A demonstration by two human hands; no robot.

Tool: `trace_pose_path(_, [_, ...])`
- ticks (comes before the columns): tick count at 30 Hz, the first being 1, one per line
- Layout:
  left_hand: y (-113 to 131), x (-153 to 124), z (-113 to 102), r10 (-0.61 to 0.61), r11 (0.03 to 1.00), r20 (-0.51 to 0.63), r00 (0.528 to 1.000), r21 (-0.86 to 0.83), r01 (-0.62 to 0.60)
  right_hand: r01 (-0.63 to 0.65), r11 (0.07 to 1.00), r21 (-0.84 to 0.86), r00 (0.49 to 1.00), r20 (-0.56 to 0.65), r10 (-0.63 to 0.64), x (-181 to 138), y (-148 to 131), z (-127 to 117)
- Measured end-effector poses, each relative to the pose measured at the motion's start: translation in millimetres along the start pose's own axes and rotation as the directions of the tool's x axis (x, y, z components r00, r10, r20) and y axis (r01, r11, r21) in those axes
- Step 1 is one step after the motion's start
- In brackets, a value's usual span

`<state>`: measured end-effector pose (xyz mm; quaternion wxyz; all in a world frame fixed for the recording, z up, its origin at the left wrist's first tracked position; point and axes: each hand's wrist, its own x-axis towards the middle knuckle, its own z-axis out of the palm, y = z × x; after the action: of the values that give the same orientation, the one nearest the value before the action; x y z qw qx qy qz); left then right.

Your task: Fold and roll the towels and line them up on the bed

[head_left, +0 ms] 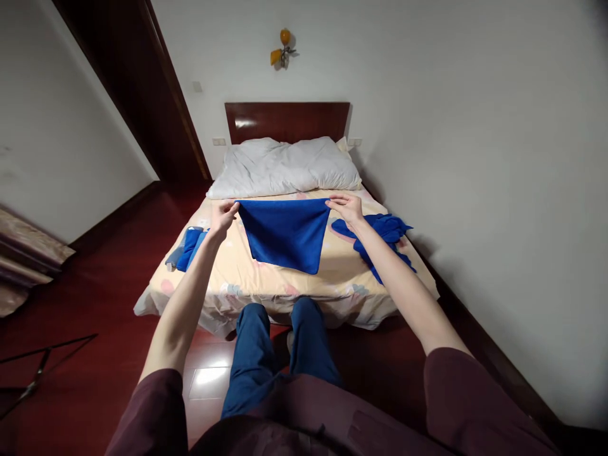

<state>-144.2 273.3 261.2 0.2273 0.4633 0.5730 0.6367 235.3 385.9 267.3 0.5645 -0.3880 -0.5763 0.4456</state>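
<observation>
A blue cloth (287,234) hangs stretched between my two hands above the bed, its upper edge pulled nearly straight. My left hand (223,216) pinches the upper left corner, closed on it. At the upper right corner, my right hand (346,208) is closed on the cloth in the same kind of pinch. Beyond my right forearm lies a crumpled heap of blue cloths (387,229). Near my left forearm are folded blue cloths (190,244), with a grey-blue folded piece (173,258) beside them, partly hidden by the arm.
The bed (228,278) has a pale yellow patterned sheet. A white quilt (285,168) lies bunched against the dark wooden headboard (289,120). Walls rise behind and to the right. At lower left, a thin black metal stand (42,364) is on the red floor, near a curtain (28,256).
</observation>
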Motion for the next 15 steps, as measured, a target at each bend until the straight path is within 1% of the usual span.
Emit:
trace_pose_path(3, [13,1,4,0.002,0.999,0.029,1.000,0.034,-0.003,-0.043,0.999,0.027,0.999,-0.028,0.044,-13,-7,-10])
trace_pose_path(7, [23,0,13,-0.026,1.000,0.012,1.000,0.015,0.026,-0.099,0.990,0.097,0.994,-0.029,0.102,-26,-6,-24])
trace_pose_path(11, [29,-3,18,-0.122,0.992,0.008,0.993,-0.028,0.122,-0.169,0.980,0.110,0.984,-0.043,0.174,-37,-4,-35])
trace_pose_path(15, [32,-7,20,-0.212,0.971,0.070,0.975,-0.100,0.218,-0.200,0.974,0.101,0.978,-0.030,0.204,-46,-7,-41])
